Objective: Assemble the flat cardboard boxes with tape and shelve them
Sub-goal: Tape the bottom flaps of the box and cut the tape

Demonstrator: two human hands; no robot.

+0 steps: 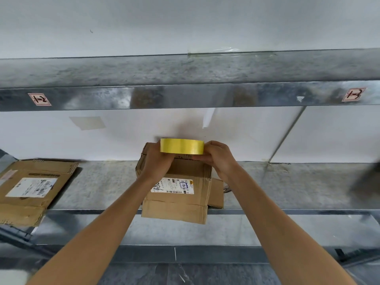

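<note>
Two hands hold one yellow tape roll (182,146) at mid-frame: the left hand (158,161) curls round its 9 o'clock side, the right hand (218,157) grips its 3 o'clock side. At the roll's 6 o'clock, a labelled cardboard box (178,198) overhangs the metal shelf (102,182); a flattened box (30,188) lies at 9 o'clock, well apart.

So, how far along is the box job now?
Done: one box looks folded into shape on the shelf. In hand: left hand and right hand hold the tape roll over its far end, no strip visibly applied yet. Left: taping it, then the flat box at the left.
</note>
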